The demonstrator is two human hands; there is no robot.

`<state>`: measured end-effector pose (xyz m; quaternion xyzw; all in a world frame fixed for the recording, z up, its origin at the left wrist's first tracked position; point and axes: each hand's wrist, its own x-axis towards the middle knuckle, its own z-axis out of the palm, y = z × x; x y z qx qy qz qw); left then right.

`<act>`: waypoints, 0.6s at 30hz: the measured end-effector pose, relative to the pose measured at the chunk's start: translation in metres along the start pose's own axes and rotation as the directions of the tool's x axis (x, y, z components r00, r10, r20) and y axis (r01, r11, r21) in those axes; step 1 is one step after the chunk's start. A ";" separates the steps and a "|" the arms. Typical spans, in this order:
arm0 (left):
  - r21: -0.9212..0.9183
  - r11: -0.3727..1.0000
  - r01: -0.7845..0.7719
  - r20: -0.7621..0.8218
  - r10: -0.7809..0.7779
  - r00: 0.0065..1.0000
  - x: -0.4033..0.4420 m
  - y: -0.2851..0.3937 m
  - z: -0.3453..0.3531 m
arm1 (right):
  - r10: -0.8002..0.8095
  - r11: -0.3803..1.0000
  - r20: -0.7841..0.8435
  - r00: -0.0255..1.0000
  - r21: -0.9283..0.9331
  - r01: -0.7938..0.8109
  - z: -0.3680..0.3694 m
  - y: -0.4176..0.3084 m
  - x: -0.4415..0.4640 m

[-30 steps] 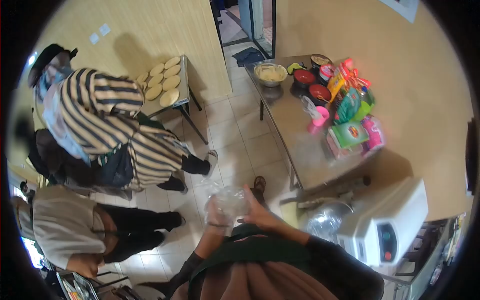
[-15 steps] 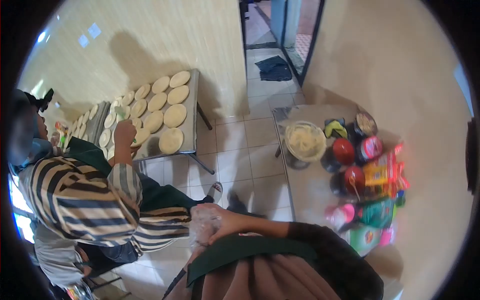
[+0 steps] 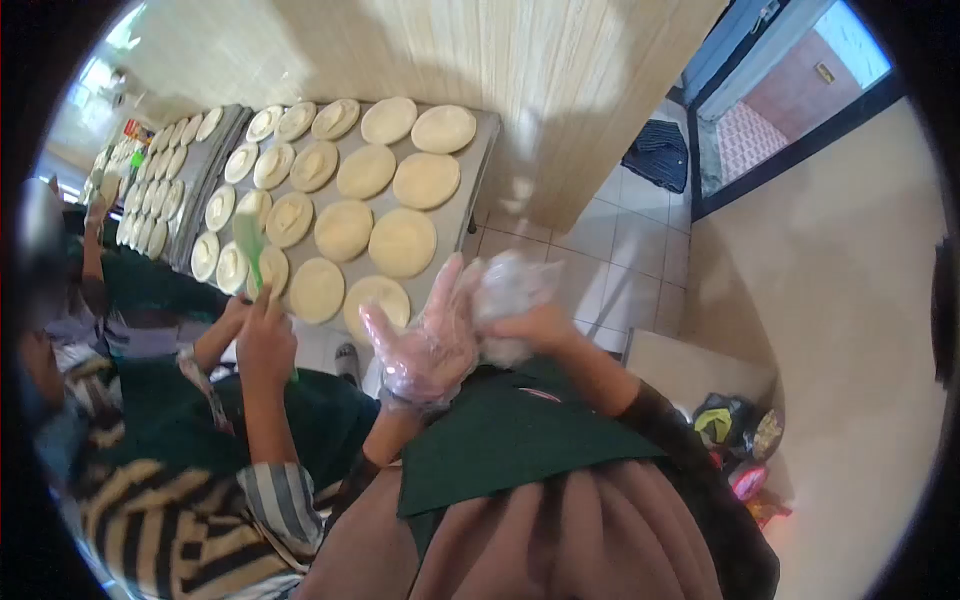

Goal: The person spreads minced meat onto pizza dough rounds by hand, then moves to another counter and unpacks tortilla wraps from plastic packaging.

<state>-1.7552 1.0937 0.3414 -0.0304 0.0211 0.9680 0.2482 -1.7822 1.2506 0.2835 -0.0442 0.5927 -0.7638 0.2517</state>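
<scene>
My left hand (image 3: 425, 345) wears a clear plastic glove and is raised in front of the green apron (image 3: 520, 430), its fingers spread with nothing in them. Right beside it, my bare right hand (image 3: 540, 326) has its fingers closed on a crumpled, glove-like piece of clear plastic (image 3: 518, 285), blurred by motion. Beyond my hands lie rows of flat round dough discs (image 3: 403, 243) on a table (image 3: 470, 195). Some discs at the left carry a smaller piece on top. The disc nearest my left hand (image 3: 378, 302) is partly hidden by its fingers.
At my left, a co-worker's hand (image 3: 266, 345) holds a green-handled tool (image 3: 252, 250) over the discs. More people and a second table of discs (image 3: 155, 195) are farther left. To the right, a side table (image 3: 690, 360) bears bags and jars. A dark cloth (image 3: 657, 155) lies by the doorway.
My view has turned left, towards the dough table. My hands, close together before, now show the gloved left one spread and the right one holding clear plastic. The co-worker appears nearer.
</scene>
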 end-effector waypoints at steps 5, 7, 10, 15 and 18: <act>0.212 0.973 0.088 -0.062 -0.077 0.995 0.120 0.001 0.015 | -0.176 0.890 -0.176 0.969 0.393 0.233 -0.104 -0.044 0.031; 0.245 0.962 0.120 -0.051 -0.111 0.992 0.164 -0.003 0.019 | -0.113 0.895 -0.208 0.972 0.404 0.190 -0.148 -0.059 0.038; 0.310 0.944 0.113 -0.125 -0.077 0.989 0.234 -0.002 0.003 | -0.260 0.939 -0.031 0.965 0.226 0.260 -0.206 -0.104 0.053; 0.350 0.934 0.072 -0.566 0.149 0.811 0.335 -0.018 -0.080 | -0.426 0.878 0.319 0.846 -0.079 0.472 -0.245 -0.127 0.086; 0.365 0.866 0.343 -0.811 0.116 0.573 0.395 -0.029 -0.111 | -0.088 0.950 0.303 0.949 -0.262 0.172 -0.259 -0.128 0.086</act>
